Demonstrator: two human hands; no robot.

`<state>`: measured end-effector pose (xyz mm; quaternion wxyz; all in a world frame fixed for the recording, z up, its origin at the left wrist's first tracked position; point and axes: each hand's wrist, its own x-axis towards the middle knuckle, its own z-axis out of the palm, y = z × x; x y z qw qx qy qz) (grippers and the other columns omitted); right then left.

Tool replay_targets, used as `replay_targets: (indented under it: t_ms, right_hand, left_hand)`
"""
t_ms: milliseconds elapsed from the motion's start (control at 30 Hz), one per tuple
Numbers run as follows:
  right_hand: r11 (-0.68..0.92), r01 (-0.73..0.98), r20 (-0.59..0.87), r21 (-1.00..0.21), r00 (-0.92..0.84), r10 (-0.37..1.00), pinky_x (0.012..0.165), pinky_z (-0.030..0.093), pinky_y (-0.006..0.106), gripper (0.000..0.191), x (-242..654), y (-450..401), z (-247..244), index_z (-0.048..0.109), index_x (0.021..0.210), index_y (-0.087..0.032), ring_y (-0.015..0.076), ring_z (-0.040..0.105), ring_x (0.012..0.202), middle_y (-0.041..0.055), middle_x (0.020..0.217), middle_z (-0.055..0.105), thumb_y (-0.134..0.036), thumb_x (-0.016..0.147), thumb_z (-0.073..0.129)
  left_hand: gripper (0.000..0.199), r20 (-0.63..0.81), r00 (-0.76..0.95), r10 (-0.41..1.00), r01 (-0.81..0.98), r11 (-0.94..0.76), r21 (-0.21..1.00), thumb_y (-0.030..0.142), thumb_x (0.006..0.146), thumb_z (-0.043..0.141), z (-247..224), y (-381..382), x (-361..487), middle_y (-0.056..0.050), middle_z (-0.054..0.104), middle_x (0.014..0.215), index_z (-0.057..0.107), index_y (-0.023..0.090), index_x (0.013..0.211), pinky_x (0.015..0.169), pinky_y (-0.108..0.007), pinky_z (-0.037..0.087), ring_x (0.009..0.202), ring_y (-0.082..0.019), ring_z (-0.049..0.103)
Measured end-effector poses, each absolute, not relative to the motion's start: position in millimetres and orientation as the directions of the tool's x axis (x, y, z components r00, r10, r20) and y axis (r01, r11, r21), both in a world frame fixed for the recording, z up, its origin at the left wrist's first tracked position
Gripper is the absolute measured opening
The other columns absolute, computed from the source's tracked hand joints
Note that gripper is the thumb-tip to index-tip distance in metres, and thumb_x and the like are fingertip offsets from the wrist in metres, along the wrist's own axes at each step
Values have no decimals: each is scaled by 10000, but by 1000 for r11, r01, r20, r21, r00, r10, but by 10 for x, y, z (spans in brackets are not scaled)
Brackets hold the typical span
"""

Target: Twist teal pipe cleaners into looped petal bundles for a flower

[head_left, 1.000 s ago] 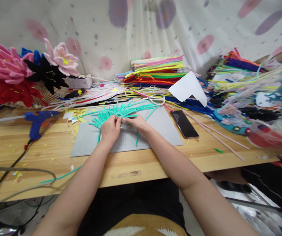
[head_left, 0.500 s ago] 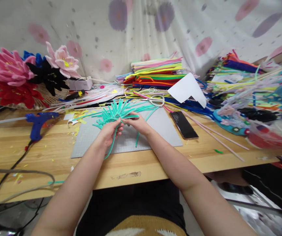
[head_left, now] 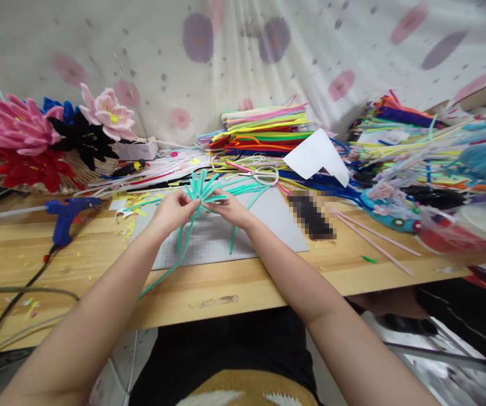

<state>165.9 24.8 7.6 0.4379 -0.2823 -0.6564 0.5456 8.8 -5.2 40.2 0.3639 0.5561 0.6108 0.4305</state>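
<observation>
Wooden tabletop [head_left: 217, 285], no readable brands or labels; phone [head_left: 311, 215] pixelated. We have both grips narrow, left hand [head_left: 177, 210] and right hand [head_left: 228, 208] pinching green stems [head_left: 200, 186] above the grey mat [head_left: 274, 217]. Scissors [head_left: 267, 176] lie just beyond; glue gun [head_left: 65, 217] left.

The left hand [head_left: 175, 211] now sits farther toward the desk's [head_left: 268, 282] left edge, pinching the teal spray [head_left: 200, 186], which shows narrower than before. A teal strand [head_left: 185, 248] now trails from the spray toward the front edge, meeting the left forearm [head_left: 111, 293].
</observation>
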Motion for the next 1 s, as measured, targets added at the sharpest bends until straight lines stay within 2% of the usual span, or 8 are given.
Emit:
replay_targets:
  t_ms: [167,267,367,467,633,733,867,1000]
  right_hand:
    - [276,-94,280,-957,-551,786,719,417,245,261,1676,267,130,508,770,-198,123,529,774,-22,757,553,-383,670,662]
    - [252,-81,248,-964,-607,755,693,411,243,266,1701,288,118,488,787,-197,116,512,734,-29,720,539,-371,679,659]
    - [248,-85,250,-965,-589,769,747,416,262,243,1698,326,111,482,776,-191,116,496,763,-23,734,520,-340,689,654]
    - [204,-115,232,-972,-594,771,763,427,272,233,1663,355,144,481,785,-197,125,496,798,-17,758,513,-311,685,658]
    - [106,-159,177,-982,-551,816,735,439,246,271,1594,350,193,465,831,-206,113,511,797,-29,776,530,-267,662,667]
    - [57,-167,140,-984,-543,828,701,440,229,226,1590,346,210,452,828,-207,97,524,753,-40,760,536,-302,706,618]
    - [32,-89,76,-995,-554,829,617,434,226,209,1652,386,299,473,806,-193,83,536,631,-32,737,563,-402,802,483]
    - [23,43,-11,-999,-661,751,530,390,200,284,1755,435,415,567,786,-145,72,525,560,11,720,612,-415,804,482]
  left_hand:
    - [284,-217,23,976,136,212,968,396,592,713,479,-118,103,-15,604,663,611,150,690,511,-242,481,556,-103,551]
    - [227,-321,135,937,16,321,947,316,598,735,429,-102,99,-27,612,645,626,136,682,585,-274,521,554,-99,563]
    - [154,-363,216,906,-85,388,918,253,634,720,369,-55,70,-45,630,643,641,133,689,615,-286,537,565,-109,584]
    - [132,-335,260,906,-111,373,921,258,658,702,343,-18,27,-54,643,648,650,140,689,590,-269,536,580,-120,597]
    - [161,-275,238,931,-90,304,949,250,609,739,355,-4,-4,-69,662,698,661,141,698,556,-237,524,677,-150,629]
    - [151,-265,228,937,-70,288,955,251,599,740,366,-6,-4,-70,655,675,653,141,655,543,-237,522,649,-148,621]
    - [192,-202,173,964,-87,219,972,278,602,730,363,10,-50,-54,631,655,657,132,701,539,-237,520,601,-124,594]
    - [235,-123,51,991,-84,127,988,294,587,727,346,18,-87,-23,599,658,614,126,706,527,-229,511,612,-114,588]
